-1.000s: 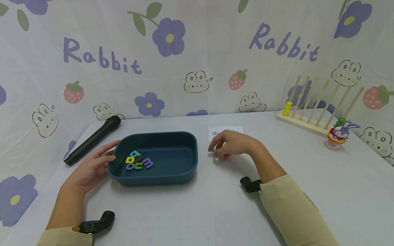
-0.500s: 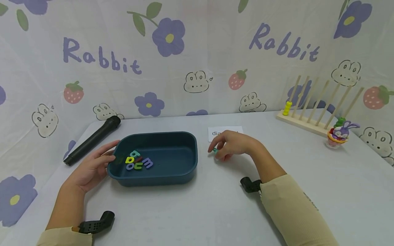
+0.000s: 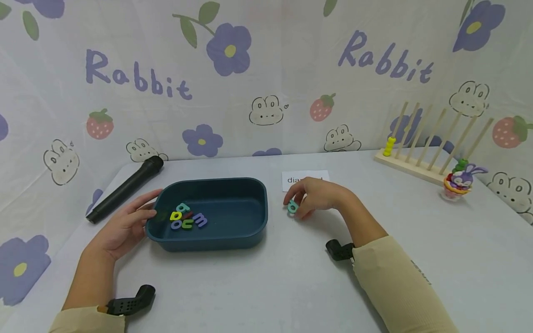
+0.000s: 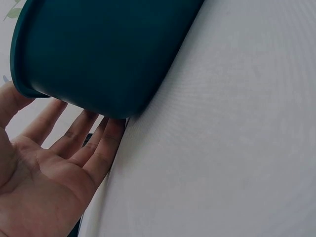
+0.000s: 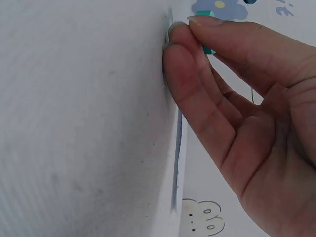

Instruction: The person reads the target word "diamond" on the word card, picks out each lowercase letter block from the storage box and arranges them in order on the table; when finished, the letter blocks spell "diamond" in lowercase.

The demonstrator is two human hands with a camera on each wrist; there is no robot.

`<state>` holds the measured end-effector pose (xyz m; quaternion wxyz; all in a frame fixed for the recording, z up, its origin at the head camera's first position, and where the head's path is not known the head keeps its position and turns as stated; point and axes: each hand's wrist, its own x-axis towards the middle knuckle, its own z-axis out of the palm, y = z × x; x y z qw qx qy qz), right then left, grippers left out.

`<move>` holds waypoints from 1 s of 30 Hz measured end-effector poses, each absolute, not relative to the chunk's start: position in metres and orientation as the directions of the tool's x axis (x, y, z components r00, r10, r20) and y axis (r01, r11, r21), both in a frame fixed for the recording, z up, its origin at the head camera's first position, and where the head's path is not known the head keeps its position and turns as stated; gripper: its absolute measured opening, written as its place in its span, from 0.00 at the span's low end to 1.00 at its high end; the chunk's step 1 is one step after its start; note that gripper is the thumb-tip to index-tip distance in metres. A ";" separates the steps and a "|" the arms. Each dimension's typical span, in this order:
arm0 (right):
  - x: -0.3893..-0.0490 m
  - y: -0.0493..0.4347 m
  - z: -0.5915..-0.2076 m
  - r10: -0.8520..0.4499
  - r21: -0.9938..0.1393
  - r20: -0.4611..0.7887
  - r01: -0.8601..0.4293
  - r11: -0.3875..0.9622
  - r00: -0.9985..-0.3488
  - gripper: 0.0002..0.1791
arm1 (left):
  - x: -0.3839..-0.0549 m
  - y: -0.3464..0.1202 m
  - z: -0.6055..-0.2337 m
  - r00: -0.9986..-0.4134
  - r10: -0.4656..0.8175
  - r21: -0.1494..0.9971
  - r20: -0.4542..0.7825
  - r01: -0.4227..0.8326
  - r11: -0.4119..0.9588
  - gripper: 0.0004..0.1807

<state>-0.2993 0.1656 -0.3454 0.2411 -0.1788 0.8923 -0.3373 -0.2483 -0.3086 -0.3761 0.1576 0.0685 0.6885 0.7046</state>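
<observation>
In the head view my right hand [image 3: 318,198] pinches a small teal toy letter [image 3: 293,206] low over the white table, just right of the dark blue tub [image 3: 225,245]. Only a green bit of the letter [image 5: 209,48] shows beside the thumb in the right wrist view. My left hand [image 3: 127,226] touches the tub's left end with fairly straight, spread fingers; the left wrist view shows those fingers [image 4: 101,153] against its outer wall. Inside the tub lie several coloured toy letters, among them a purple m [image 3: 200,220] and a yellow one [image 3: 176,216].
A printed white card [image 3: 306,178], partly covered by the right hand, lies behind it. A black microphone [image 3: 127,189] is left of the tub. At the back right stand a wooden peg rack [image 3: 416,169] and a purple bunny figure in a cup [image 3: 458,182].
Between my right fingers the teal letter has turned so that more of its face shows. The right hand has barely shifted. My left hand and the tub stay put.
</observation>
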 end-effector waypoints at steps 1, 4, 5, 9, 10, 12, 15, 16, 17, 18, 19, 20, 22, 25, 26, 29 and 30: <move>-0.299 0.165 -0.346 -0.482 -0.683 -0.306 -0.163 0.712 -0.821 0.17 | -0.248 -0.308 -0.376 -0.941 0.315 0.992 -0.121 -0.128 -0.001 0.30; -0.298 0.164 -0.347 -0.482 -0.661 -0.293 -0.190 0.726 -0.826 0.15 | -0.248 -0.308 -0.376 -0.942 0.314 0.992 -0.119 -0.125 0.001 0.30; -0.298 0.164 -0.346 -0.484 -0.654 -0.288 -0.200 0.730 -0.826 0.15 | -0.248 -0.308 -0.377 -0.942 0.314 0.992 -0.119 -0.125 0.001 0.30; -0.296 0.162 -0.346 -0.507 -0.647 -0.284 -0.228 0.728 -0.814 0.13 | -0.248 -0.309 -0.377 -0.941 0.318 0.993 -0.114 -0.120 0.000 0.30; -0.296 0.161 -0.346 -0.511 -0.644 -0.285 -0.233 0.728 -0.811 0.13 | -0.248 -0.308 -0.377 -0.941 0.319 0.993 -0.114 -0.120 0.001 0.30; -0.295 0.161 -0.346 -0.511 -0.635 -0.295 -0.234 0.736 -0.807 0.12 | -0.248 -0.308 -0.377 -0.941 0.320 0.993 -0.114 -0.119 0.002 0.30; -0.295 0.161 -0.347 -0.508 -0.623 -0.309 -0.233 0.747 -0.804 0.13 | -0.247 -0.308 -0.376 -0.940 0.323 0.993 -0.112 -0.118 0.001 0.30; -0.295 0.161 -0.347 -0.508 -0.620 -0.312 -0.233 0.749 -0.803 0.13 | -0.247 -0.308 -0.376 -0.940 0.323 0.993 -0.113 -0.119 -0.001 0.30; -0.295 0.161 -0.348 -0.509 -0.619 -0.316 -0.233 0.750 -0.801 0.13 | -0.247 -0.308 -0.376 -0.939 0.323 0.993 -0.113 -0.120 -0.002 0.30; -0.295 0.161 -0.348 -0.510 -0.618 -0.319 -0.233 0.751 -0.799 0.13 | -0.247 -0.309 -0.376 -0.939 0.323 0.993 -0.114 -0.122 -0.004 0.30; -0.295 0.161 -0.349 -0.512 -0.617 -0.320 -0.235 0.751 -0.797 0.13 | -0.247 -0.309 -0.376 -0.940 0.322 0.992 -0.115 -0.123 -0.006 0.30; -0.295 0.161 -0.349 -0.514 -0.617 -0.320 -0.236 0.750 -0.796 0.13 | -0.247 -0.309 -0.376 -0.940 0.321 0.992 -0.115 -0.124 -0.006 0.30; -0.295 0.161 -0.350 -0.517 -0.616 -0.321 -0.240 0.751 -0.794 0.13 | -0.247 -0.309 -0.376 -0.941 0.319 0.992 -0.117 -0.126 -0.008 0.30; -0.296 0.161 -0.350 -0.521 -0.614 -0.323 -0.244 0.751 -0.790 0.13 | -0.247 -0.308 -0.375 -0.942 0.315 0.992 -0.117 -0.125 -0.005 0.30; -0.296 0.161 -0.351 -0.521 -0.613 -0.322 -0.245 0.751 -0.790 0.13 | -0.246 -0.308 -0.375 -0.942 0.314 0.992 -0.117 -0.125 -0.003 0.30; -0.295 0.161 -0.351 -0.522 -0.608 -0.321 -0.251 0.753 -0.790 0.12 | -0.247 -0.307 -0.375 -0.943 0.312 0.992 -0.117 -0.124 -0.003 0.30; -0.295 0.161 -0.351 -0.521 -0.608 -0.320 -0.250 0.754 -0.791 0.12 | -0.247 -0.307 -0.375 -0.943 0.314 0.992 -0.116 -0.123 -0.004 0.30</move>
